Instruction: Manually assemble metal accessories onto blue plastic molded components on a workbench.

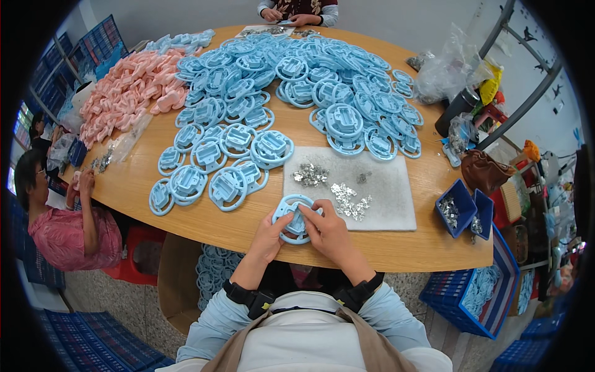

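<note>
At the near table edge, a light blue toy steering wheel [289, 238] is held with its battery-box side up. My left hand [269, 237] grips its left rim, thumb on top. My right hand [330, 233] is closed in a pinch over the wheel's centre, fingertips against it; whatever small piece they hold is hidden. Just beyond lies a white foam mat [390, 186] bearing a pile of small silvery metal pieces [310, 175], a second spread pile of metal pieces [351, 201] and a small greyish heap [363, 178].
Blue wheels [229, 80] cover the table's middle, beside pink plastic parts [133, 87]. Two blue bins [455, 208] of metal pieces stand right, near a brown bag [485, 172] and dark flask [455, 111]. Co-workers sit at the left [77, 235] and far side [310, 12].
</note>
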`<state>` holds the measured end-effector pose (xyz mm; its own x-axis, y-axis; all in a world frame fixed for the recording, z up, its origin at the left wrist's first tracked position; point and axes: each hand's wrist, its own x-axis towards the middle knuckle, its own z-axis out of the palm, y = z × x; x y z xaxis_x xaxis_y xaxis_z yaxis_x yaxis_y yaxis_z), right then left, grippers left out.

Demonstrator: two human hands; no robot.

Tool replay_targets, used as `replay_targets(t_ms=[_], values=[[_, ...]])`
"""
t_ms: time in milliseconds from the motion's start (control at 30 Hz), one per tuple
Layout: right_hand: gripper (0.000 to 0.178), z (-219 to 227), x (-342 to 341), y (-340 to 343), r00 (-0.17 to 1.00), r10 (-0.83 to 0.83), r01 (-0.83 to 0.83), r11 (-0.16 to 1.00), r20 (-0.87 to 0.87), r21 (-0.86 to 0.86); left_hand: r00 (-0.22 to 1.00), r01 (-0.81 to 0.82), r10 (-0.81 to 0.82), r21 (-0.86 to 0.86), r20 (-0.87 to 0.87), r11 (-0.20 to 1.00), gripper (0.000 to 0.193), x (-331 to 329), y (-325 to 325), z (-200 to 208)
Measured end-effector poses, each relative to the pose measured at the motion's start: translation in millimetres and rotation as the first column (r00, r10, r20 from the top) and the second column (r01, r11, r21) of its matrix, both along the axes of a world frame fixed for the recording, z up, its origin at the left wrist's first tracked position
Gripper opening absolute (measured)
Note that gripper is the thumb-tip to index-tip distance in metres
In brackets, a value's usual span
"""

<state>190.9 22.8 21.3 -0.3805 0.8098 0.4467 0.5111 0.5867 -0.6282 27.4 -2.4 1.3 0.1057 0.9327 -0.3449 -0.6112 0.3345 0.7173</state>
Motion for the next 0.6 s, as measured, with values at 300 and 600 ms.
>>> replay_targets(t_ms=[300,600], values=[[0.03,1.9,3.2,0.9,0.999,-0.003,0.005,1.0,0.053,-0.028,0.999,-0.017,0.016,0.013,0.027,1.0,0.03,1.4,-1.1,2.1],[0.029,-1.9,3.2,4.9,1.0,0.002,-0.003,0.999,-0.024,-0.048,0.999,-0.021,0.021,0.001,0.037,1.0,0.031,-0.4,-1.6,1.4]])
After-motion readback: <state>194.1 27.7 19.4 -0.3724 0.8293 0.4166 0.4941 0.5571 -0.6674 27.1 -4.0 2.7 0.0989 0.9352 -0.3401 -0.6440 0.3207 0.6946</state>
